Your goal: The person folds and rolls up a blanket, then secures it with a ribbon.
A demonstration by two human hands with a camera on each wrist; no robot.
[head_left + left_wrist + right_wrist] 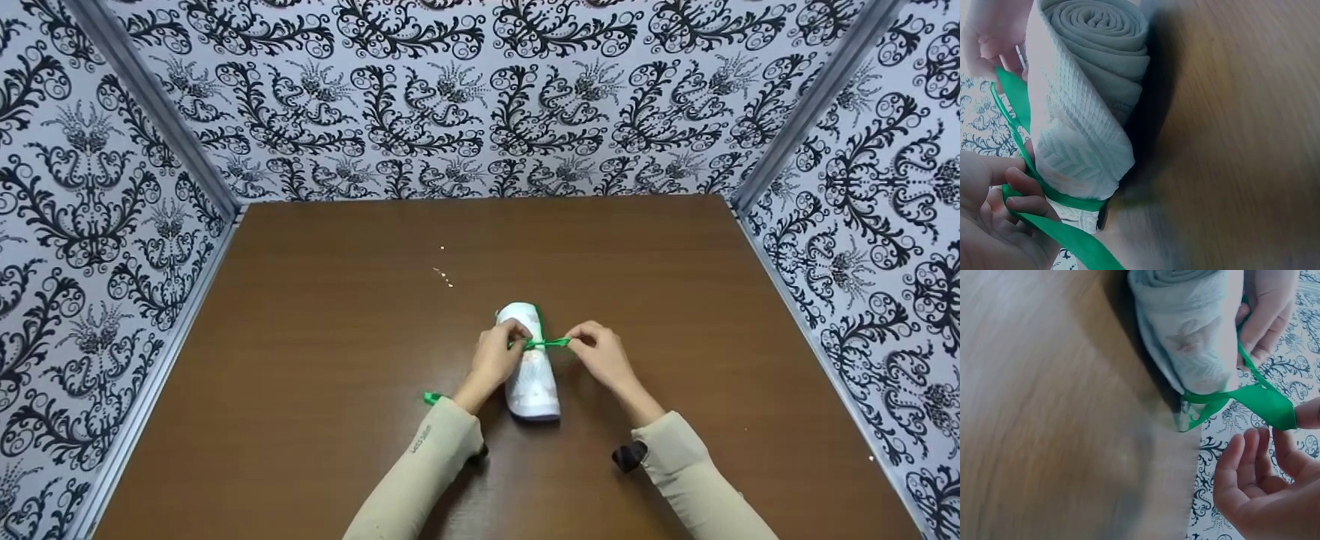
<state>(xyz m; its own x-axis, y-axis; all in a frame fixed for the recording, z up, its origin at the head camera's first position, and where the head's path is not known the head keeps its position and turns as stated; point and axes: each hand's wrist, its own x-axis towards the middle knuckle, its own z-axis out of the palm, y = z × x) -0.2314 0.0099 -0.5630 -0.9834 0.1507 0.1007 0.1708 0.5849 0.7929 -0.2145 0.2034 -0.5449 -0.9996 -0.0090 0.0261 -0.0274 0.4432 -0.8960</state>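
A rolled white towel (534,386) lies lengthwise on the table, its coiled end (1098,22) facing the left wrist camera. Green ribbon (556,343) wraps around its middle and crosses on top. My left hand (496,352) pinches the ribbon at the towel's left side; in the left wrist view a long tail (1078,242) runs out from between its fingers. At the right side, my right hand (606,358) grips a folded length of ribbon (1269,405) between thumb and forefinger, pulled out sideways from the towel. Its other fingers are spread loosely.
The brown wooden table (337,315) extends on all sides of the towel. A ribbon end (432,397) shows beside the left sleeve. Small bright specks (444,278) lie beyond the towel. Patterned panels (450,105) stand at the back and both sides.
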